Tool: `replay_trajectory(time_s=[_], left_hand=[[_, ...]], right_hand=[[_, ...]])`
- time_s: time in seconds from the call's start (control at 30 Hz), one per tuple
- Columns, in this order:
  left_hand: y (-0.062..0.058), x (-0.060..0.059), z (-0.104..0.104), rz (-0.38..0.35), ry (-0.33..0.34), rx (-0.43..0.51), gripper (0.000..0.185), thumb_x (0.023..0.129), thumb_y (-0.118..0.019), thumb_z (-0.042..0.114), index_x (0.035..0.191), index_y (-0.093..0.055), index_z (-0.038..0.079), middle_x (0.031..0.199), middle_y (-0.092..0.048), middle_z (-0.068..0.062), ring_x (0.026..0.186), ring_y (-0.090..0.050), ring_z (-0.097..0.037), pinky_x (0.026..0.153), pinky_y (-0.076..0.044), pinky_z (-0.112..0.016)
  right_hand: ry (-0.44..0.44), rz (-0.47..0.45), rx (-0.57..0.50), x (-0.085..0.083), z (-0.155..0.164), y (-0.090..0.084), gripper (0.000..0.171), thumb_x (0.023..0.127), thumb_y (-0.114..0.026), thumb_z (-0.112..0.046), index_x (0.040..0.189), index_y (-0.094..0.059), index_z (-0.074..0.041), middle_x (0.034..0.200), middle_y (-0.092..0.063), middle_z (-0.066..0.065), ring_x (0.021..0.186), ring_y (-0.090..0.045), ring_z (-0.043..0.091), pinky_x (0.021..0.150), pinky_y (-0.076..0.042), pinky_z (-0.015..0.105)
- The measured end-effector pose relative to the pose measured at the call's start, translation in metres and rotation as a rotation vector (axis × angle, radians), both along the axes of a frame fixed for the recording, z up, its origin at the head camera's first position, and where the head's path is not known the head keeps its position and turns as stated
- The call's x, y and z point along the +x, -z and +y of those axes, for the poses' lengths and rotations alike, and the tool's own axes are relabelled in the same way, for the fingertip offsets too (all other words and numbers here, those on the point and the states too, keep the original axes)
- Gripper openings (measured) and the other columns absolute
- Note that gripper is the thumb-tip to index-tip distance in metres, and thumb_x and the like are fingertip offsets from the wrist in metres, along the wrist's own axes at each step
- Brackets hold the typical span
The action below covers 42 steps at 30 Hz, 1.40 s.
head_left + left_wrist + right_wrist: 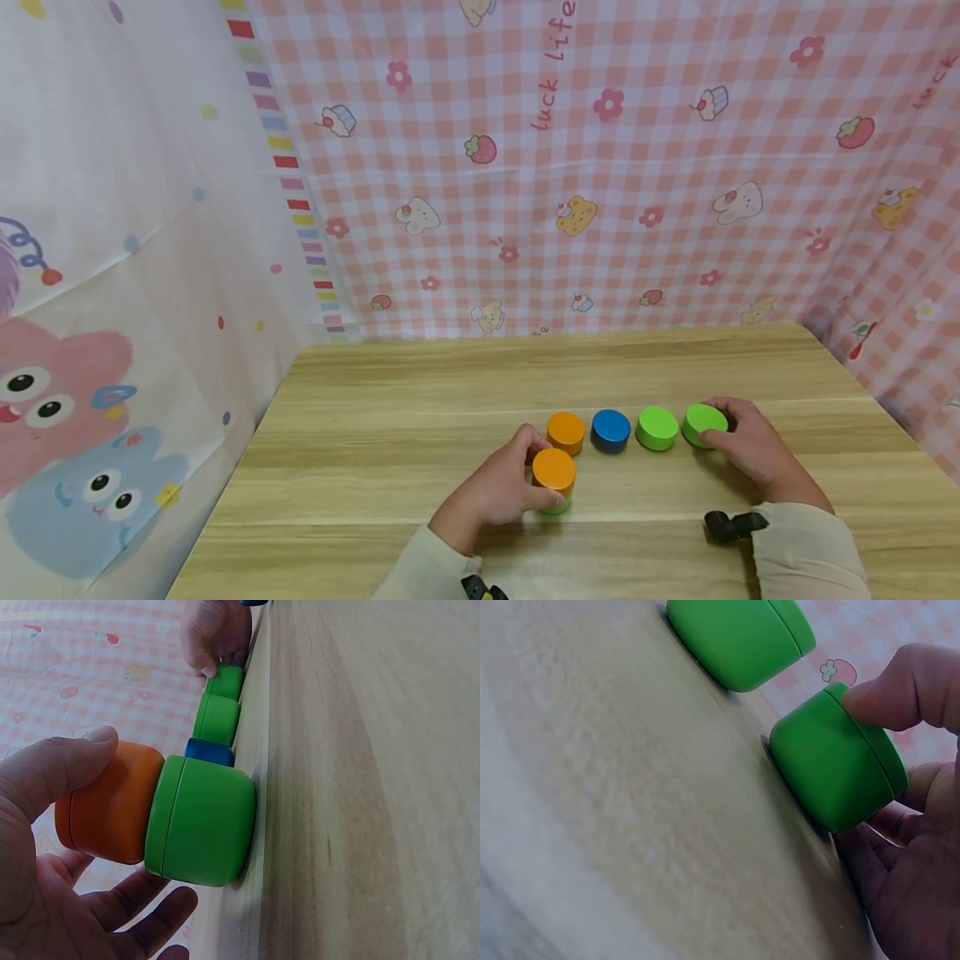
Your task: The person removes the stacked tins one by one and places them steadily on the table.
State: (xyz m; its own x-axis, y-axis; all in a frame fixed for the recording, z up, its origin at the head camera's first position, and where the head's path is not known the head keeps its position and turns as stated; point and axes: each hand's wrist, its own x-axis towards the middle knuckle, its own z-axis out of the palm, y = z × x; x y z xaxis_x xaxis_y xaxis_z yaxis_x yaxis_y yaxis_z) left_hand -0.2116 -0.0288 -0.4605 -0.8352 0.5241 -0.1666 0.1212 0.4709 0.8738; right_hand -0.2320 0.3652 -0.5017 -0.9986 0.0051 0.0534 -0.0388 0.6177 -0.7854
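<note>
Near the front of the row, my left hand (501, 483) grips a small round orange lidded jar (554, 471) between thumb and fingers. Directly beneath that jar is a green lidded jar (210, 825), standing on the table; the two meet face to face in the left wrist view. Over on the right, my right hand (759, 448) pinches another green jar (829, 761) by its lid edge, thumb on the near side and fingers behind. This jar stands upright at the right end of the row.
Left of the right hand's jar, a row runs across the wooden table (360, 467): a green jar (657, 428), a blue jar (611, 431) and an orange jar (566, 433). Pink checked cloth (465, 208) hangs behind the table, with white printed cloth (187, 275) at left.
</note>
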Motion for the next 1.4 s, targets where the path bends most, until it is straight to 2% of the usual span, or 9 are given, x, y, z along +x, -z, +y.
replay_trajectory(time_s=[0.23, 0.37, 0.57, 0.67, 0.8, 1.0, 1.2, 1.3, 1.4], left_hand=[[0.000, 0.000, 0.000, -0.001, -0.006, -0.004, 0.054, 0.087, -0.089, 0.021, 0.125, -0.051, 0.020, 0.122, -0.063, 0.002, 0.110, -0.059, -0.017, 0.109, -0.046, -0.050], [0.001, 0.000, 0.000, -0.003, -0.005, -0.001, 0.054, 0.087, -0.089, 0.021, 0.125, -0.051, 0.020, 0.122, -0.063, 0.002, 0.110, -0.059, -0.017, 0.110, -0.045, -0.051], [0.002, 0.000, 0.001, -0.007, -0.006, 0.003, 0.054, 0.087, -0.089, 0.021, 0.125, -0.051, 0.020, 0.123, -0.063, 0.002, 0.112, -0.059, -0.017, 0.111, -0.045, -0.051], [0.002, 0.000, 0.001, -0.007, -0.006, 0.004, 0.054, 0.086, -0.089, 0.022, 0.125, -0.051, 0.020, 0.123, -0.063, 0.002, 0.111, -0.059, -0.017, 0.111, -0.045, -0.051], [0.003, 0.000, 0.002, -0.010, -0.006, 0.009, 0.054, 0.086, -0.089, 0.021, 0.125, -0.051, 0.021, 0.123, -0.062, 0.002, 0.112, -0.059, -0.017, 0.112, -0.044, -0.051], [0.003, 0.000, 0.002, -0.016, -0.005, 0.011, 0.055, 0.086, -0.089, 0.021, 0.125, -0.051, 0.022, 0.125, -0.062, 0.002, 0.115, -0.059, -0.018, 0.114, -0.043, -0.052], [0.001, 0.000, 0.000, -0.019, 0.001, 0.007, 0.056, 0.086, -0.090, 0.022, 0.126, -0.050, 0.022, 0.127, -0.062, 0.001, 0.115, -0.058, -0.019, 0.115, -0.042, -0.053], [0.000, 0.000, -0.001, -0.026, 0.000, 0.013, 0.056, 0.086, -0.090, 0.021, 0.126, -0.050, 0.022, 0.126, -0.062, 0.001, 0.114, -0.058, -0.019, 0.114, -0.042, -0.053], [0.000, 0.000, -0.001, -0.030, -0.002, 0.028, 0.056, 0.086, -0.090, 0.020, 0.126, -0.050, 0.021, 0.124, -0.061, 0.002, 0.113, -0.058, -0.019, 0.113, -0.043, -0.053]], right_hand=[[-0.007, -0.014, -0.013, 0.001, -0.001, -0.002, 0.055, 0.090, -0.075, -0.010, 0.136, -0.055, 0.013, 0.129, -0.061, 0.027, 0.098, -0.053, 0.001, 0.081, -0.044, 0.013], [0.006, -0.037, -0.007, 0.001, -0.001, -0.003, 0.062, 0.093, -0.073, -0.016, 0.142, -0.050, 0.014, 0.138, -0.055, 0.032, 0.111, -0.055, 0.014, 0.084, -0.042, 0.014], [0.067, -0.086, -0.058, 0.003, -0.002, -0.006, 0.070, 0.101, -0.067, -0.029, 0.153, -0.039, 0.009, 0.155, -0.042, 0.036, 0.140, -0.044, 0.049, 0.103, -0.042, 0.040], [0.090, -0.082, -0.109, 0.004, -0.003, -0.009, 0.072, 0.104, -0.066, -0.033, 0.155, -0.035, 0.007, 0.159, -0.037, 0.036, 0.146, -0.038, 0.052, 0.108, -0.041, 0.048], [0.110, -0.044, -0.130, 0.006, -0.005, -0.013, 0.074, 0.104, -0.067, -0.035, 0.156, -0.034, 0.006, 0.159, -0.035, 0.036, 0.146, -0.037, 0.053, 0.107, -0.045, 0.043], [0.141, 0.043, -0.169, 0.008, -0.013, -0.024, 0.073, 0.105, -0.066, -0.036, 0.156, -0.036, 0.006, 0.161, -0.034, 0.030, 0.149, -0.029, 0.050, 0.118, -0.029, 0.068], [0.127, 0.146, -0.193, 0.010, -0.023, -0.039, 0.068, 0.104, -0.068, -0.032, 0.154, -0.040, 0.005, 0.158, -0.036, 0.026, 0.149, -0.030, 0.050, 0.123, -0.023, 0.065], [0.111, 0.197, -0.175, 0.012, -0.029, -0.045, 0.063, 0.103, -0.070, -0.026, 0.152, -0.044, 0.005, 0.154, -0.039, 0.022, 0.146, -0.035, 0.041, 0.127, -0.027, 0.045], [0.096, 0.238, -0.157, 0.014, -0.035, -0.053, 0.059, 0.102, -0.072, -0.022, 0.149, -0.048, 0.003, 0.150, -0.042, 0.017, 0.141, -0.040, 0.023, 0.120, -0.032, 0.019]])
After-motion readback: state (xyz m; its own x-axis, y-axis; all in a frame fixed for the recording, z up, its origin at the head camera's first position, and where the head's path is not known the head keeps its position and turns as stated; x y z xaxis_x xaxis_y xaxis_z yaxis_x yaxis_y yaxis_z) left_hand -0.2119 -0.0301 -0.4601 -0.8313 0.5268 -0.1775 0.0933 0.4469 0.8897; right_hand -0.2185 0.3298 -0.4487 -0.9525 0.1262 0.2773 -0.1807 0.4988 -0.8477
